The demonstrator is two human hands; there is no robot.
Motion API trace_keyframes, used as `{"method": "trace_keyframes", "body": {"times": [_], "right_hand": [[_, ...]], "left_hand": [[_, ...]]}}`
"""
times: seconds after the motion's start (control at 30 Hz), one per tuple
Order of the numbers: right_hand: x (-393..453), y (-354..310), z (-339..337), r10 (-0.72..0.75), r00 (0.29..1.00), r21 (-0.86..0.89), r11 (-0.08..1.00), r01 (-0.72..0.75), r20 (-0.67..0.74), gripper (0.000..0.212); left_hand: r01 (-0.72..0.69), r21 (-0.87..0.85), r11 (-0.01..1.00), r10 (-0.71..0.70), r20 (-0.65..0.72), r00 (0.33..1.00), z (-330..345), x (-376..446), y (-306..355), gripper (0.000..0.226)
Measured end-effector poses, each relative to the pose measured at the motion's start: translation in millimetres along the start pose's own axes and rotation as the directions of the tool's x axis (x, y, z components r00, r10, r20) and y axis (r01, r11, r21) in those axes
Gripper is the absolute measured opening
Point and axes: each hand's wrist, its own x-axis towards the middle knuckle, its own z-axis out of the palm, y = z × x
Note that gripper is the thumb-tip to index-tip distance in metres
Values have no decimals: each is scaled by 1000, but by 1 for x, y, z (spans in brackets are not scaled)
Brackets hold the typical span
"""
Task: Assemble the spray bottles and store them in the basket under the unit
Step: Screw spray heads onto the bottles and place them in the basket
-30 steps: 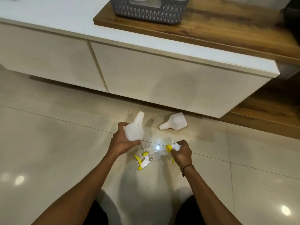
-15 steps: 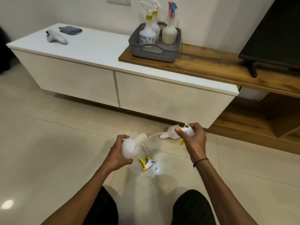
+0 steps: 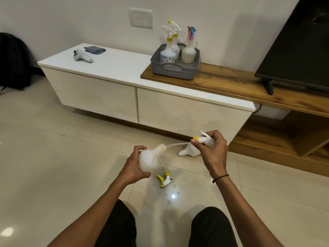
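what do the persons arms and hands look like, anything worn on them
Both forearms are bare, with no sleeves in view. The right wrist carries a thin black band, like a cord or thread bracelet. The left hand and its wrist show nothing worn, and the right hand has no glove or ring that can be made out. Dark trousers cover the knees at the bottom of the view.

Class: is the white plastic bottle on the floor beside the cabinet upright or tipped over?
Tipped over. The white plastic bottle lies on its side on the tiled floor, open neck pointing left.
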Motion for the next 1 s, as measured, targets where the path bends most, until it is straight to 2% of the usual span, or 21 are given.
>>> {"method": "trace_keyframes", "body": {"times": [0.1,0.2,0.47,0.6,0.77,0.9,1.0], "right_hand": [[-13,-6,7,-23,997,-52,998,26,68,42],[-24,-10,18,-27,976,-124,991,55,217,43],[-25,-16,19,-61,817,-260,932,252,573,34],[-29,-19,18,-72,788,-349,870,350,611,26],[-30,-20,17,-42,768,-372,857,356,639,22],[-35,-20,18,27,789,-304,931,205,614,32],[-37,-13,20,101,779,-337,930,148,619,32]], "left_hand": [[-61,31,998,60,20,998,0,-7,8,103],[-120,66,991,118,30,992,3,-10,20,104],[-187,121,975,181,58,982,-4,-14,19,102],[-192,157,969,172,128,977,-2,-15,19,104],[-227,176,958,207,125,970,2,-19,16,100],[-238,121,964,239,5,971,9,-20,18,100],[-266,209,941,280,-39,959,15,-19,19,103]]}}
